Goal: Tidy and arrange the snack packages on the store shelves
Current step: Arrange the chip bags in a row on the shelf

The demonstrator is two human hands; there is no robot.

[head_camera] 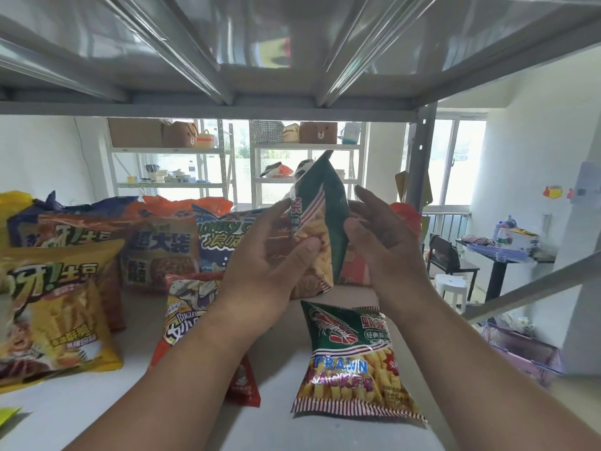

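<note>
Green foil catches our eye first in the head view: we hold a prawn cracker bag (317, 229) upright above the white shelf (97, 402), near its right end. Our left hand (270, 255) grips it, thumb pressed across the front and fingers curled behind; our right hand (377, 236) cups the other edge with relaxed fingers, steadying more than clamping. A second prawn cracker bag (353, 362) lies flat on the shelf just below, face up.

We judge the step in hand to be standing the lifted bag in line with the back row (169, 236) of packets. The next move calls for setting it down upright, front outward, then raising its flat twin beside it.

Readable print: "PRAWN CRACKER" on the flat bag, "BUGLES" partly visible on the red packet (192, 320) lying by our left wrist. The yellow bag (58, 307) at left carries Chinese characters only.
</note>
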